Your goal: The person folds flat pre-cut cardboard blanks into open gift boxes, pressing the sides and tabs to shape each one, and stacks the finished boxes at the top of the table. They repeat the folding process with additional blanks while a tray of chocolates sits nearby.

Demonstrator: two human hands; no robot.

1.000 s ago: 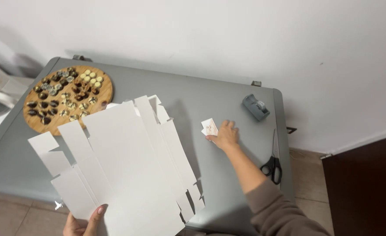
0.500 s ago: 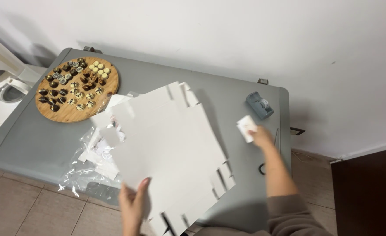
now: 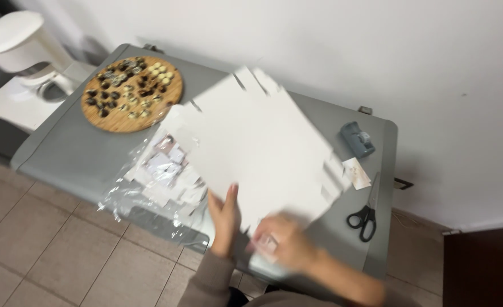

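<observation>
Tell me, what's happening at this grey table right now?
A person holds a large flat white cardboard box blank over a grey table. The left hand grips its near edge; the blurred right hand is at the same edge. A clear plastic bag of white pieces lies partly beneath. A round wooden board of chocolates, tape dispenser and scissors lie around.

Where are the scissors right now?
The scissors lie at the table's right edge in the head view, just below the small white card and tape dispenser.

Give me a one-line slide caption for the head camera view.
Both hands, left hand and blurred right hand, grip flat white cardboard sheets over a grey table.
</observation>
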